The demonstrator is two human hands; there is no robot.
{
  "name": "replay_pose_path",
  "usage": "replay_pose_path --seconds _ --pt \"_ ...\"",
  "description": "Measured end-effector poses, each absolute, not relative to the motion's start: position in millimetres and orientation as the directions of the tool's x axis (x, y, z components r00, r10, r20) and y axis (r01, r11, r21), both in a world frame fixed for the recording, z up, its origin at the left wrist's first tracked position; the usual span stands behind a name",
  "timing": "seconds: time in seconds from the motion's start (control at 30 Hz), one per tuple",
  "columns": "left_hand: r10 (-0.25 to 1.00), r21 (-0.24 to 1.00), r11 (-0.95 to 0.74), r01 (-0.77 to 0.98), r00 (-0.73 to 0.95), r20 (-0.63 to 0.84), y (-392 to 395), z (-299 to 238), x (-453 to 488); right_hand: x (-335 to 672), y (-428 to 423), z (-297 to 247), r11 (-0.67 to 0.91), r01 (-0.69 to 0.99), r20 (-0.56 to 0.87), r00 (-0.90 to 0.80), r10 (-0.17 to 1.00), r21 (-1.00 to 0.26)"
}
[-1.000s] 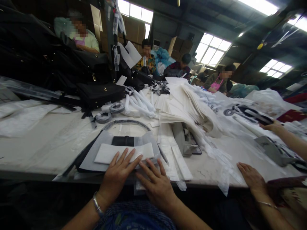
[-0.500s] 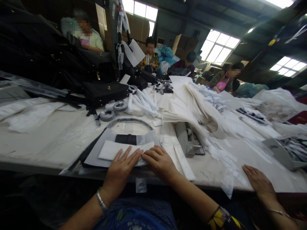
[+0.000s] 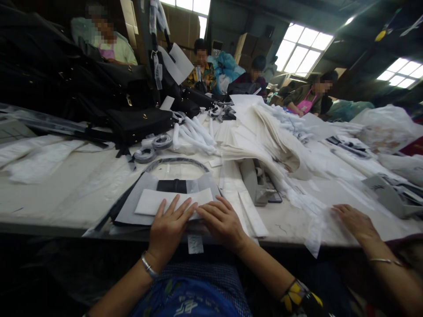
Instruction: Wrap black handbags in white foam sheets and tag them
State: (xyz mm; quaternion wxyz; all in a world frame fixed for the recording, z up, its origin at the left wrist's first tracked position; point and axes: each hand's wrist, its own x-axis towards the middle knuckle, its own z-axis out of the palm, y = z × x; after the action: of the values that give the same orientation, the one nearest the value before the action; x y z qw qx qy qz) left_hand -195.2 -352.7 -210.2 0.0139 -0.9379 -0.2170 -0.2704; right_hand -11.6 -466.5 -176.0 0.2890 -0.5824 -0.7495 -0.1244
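A black bag [image 3: 115, 210] lies at the table's front edge, its wrapped handle [image 3: 180, 161] arching away from me. White sheet material [image 3: 132, 207] covers most of it, and a black strap [image 3: 172, 186] shows near the handle. Across the bag rests a folded white foam strip [image 3: 148, 202]. My left hand [image 3: 170, 226] presses flat on this strip with fingers spread. Beside it, my right hand [image 3: 223, 220] lies with extended fingers on the strip's right end; its thumb is hidden. A small clear packet [image 3: 195, 244] hangs below the table edge.
A tape dispenser [image 3: 256, 180] stands right of the bag beside stacked white sheets [image 3: 254, 136]. Black bags [image 3: 139, 123] pile up at left, near wrapped rolls [image 3: 145, 154]. A co-worker's hand [image 3: 355, 222] touches plastic at right. Other people work behind.
My view has shifted slightly. Both my hands stay on the foam strip, with the right fingers slightly raised and shifted. The co-worker's hand at right has turned and now touches the plastic.
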Motion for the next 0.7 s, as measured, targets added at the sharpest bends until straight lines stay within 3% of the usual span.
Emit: replay_pose_path --seconds 0.1,0.2,0.3,0.4,0.7 --pt "0.396 0.094 -0.906 0.412 0.749 0.531 -353 -211 -196 -12 -467 -157 0.264 0.919 0.599 -0.039 0.800 -0.293" --pt "0.406 0.107 -0.901 0.420 0.734 0.545 -354 -211 -195 -7 -427 -146 0.241 0.919 0.455 -0.079 0.887 -0.311" --pt "0.401 0.086 -0.899 0.429 0.727 0.557 -355 -211 -194 -2 -372 -147 0.168 0.960 0.165 -0.132 0.977 -0.225" --pt "0.386 0.066 -0.900 0.430 0.718 0.579 -355 -212 -194 -1 -341 -154 0.119 0.987 -0.065 -0.127 0.990 -0.110" --pt "0.357 0.052 -0.911 0.410 0.716 0.601 -355 -212 -196 1 -333 -149 0.066 0.992 -0.209 -0.043 0.977 0.104"
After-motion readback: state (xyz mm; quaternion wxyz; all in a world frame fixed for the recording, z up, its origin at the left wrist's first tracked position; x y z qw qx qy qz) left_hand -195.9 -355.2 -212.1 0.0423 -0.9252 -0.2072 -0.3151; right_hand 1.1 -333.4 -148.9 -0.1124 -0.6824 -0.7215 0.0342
